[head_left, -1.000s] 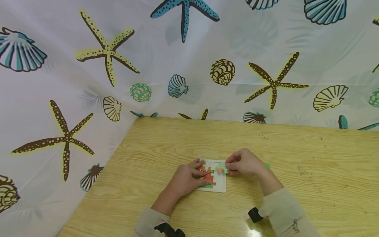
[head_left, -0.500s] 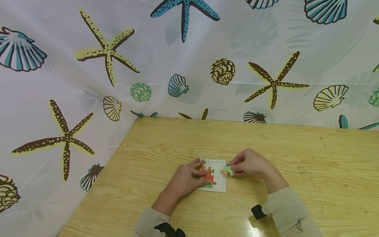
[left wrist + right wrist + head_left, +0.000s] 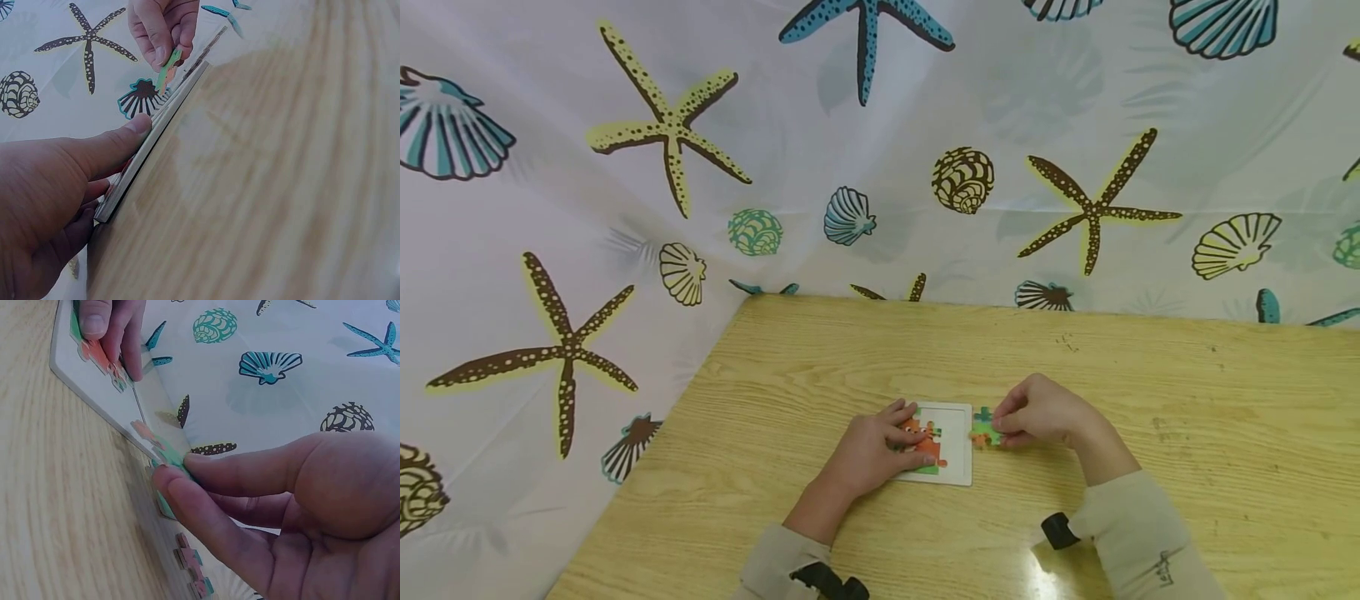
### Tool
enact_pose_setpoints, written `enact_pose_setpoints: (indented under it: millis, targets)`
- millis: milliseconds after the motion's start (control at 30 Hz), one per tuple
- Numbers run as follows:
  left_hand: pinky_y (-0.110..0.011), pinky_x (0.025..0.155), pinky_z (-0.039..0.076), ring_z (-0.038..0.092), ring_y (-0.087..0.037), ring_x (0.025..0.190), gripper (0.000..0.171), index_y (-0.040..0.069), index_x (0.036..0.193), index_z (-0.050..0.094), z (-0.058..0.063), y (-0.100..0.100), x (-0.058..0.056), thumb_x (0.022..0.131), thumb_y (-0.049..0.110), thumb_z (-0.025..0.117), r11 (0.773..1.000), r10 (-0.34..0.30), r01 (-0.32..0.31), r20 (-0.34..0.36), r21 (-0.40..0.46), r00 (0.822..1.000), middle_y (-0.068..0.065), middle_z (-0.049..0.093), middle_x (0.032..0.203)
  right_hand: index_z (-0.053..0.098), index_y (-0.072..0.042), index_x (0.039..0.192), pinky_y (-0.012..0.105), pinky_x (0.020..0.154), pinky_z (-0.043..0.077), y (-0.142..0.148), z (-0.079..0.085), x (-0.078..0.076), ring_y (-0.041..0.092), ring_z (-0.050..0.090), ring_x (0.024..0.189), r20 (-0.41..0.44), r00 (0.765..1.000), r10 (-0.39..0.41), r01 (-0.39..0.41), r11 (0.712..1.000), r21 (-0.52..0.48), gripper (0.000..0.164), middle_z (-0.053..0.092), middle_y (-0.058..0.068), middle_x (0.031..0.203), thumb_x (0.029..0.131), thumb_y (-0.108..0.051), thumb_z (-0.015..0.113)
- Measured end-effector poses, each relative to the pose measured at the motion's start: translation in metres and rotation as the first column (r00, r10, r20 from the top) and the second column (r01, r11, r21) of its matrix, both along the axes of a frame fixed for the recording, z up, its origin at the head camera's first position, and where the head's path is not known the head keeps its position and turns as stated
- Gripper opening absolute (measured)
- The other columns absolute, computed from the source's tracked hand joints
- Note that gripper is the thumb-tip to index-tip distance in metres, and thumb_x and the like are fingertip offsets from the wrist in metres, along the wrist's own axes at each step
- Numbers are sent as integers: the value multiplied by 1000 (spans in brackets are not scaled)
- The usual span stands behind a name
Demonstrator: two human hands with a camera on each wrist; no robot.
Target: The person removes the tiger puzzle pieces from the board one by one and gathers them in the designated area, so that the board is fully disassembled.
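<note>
My left hand (image 3: 865, 454) rests on the left part of a white-framed jigsaw puzzle tray (image 3: 957, 460), its fingers spread over the joined orange and green pieces (image 3: 928, 450). In the left wrist view the thumb lies along the tray's edge (image 3: 134, 165). Just beyond the tray's right side, my right hand (image 3: 1047, 412) pinches a green and orange puzzle piece (image 3: 164, 449) between thumb and fingers. That piece is tilted and close to the tray's rim. Fingers hide part of it and part of the joined pieces.
Loose puzzle pieces lie right of the tray: a green one (image 3: 165, 506) beneath my right hand and a reddish, teal-edged one (image 3: 192, 565) nearer the wrist. A pale wooden table (image 3: 820, 358) carries everything. A shell-and-starfish curtain (image 3: 880, 167) borders its back and left.
My right hand has moved right, carrying the puzzle piece from over the tray's upper right part to just past its right edge. My left hand has stayed in place.
</note>
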State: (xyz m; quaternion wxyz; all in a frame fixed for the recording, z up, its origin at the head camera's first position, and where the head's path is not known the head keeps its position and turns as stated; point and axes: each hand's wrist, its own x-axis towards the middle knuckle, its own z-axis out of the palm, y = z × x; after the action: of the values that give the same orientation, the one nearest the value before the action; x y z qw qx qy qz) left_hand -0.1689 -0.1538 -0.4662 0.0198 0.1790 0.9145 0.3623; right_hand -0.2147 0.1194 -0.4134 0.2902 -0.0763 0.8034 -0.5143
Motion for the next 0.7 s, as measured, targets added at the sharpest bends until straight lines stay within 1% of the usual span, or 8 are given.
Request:
enact_pose_setpoints:
  millis: [233,367,500,700]
  targets:
    - [-56,114,43,45,-36,147,38,4,112,81,1,0,0,83,28,90,1000,9,-9,-3,5,1000,-16,58,148,69,13,101,30,71,63,2,-2,-1,16,72,73,-12,1000,-10,10,1000,11,8,70,16,92,97,6,66]
    - [-57,113,43,45,-36,146,38,2,110,81,-2,0,0,83,28,89,1000,7,-7,-5,7,1000,-17,57,148,71,12,100,30,71,63,2,-2,0,15,72,72,-23,1000,-13,14,999,35,9,72,16,91,96,4,68]
    - [-56,113,44,44,-37,147,40,0,111,80,-2,0,-1,83,28,89,1000,4,-4,2,6,1000,-18,57,149,73,11,96,29,69,63,1,-4,0,14,71,70,-39,999,-17,19,998,55,8,73,15,89,95,3,71]
    - [-56,114,42,42,-36,149,41,2,114,80,0,0,0,84,29,88,1000,2,-3,27,9,1000,-16,55,150,74,9,93,28,66,62,1,-4,1,14,70,68,-55,998,-17,21,997,76,7,73,14,86,93,2,72]
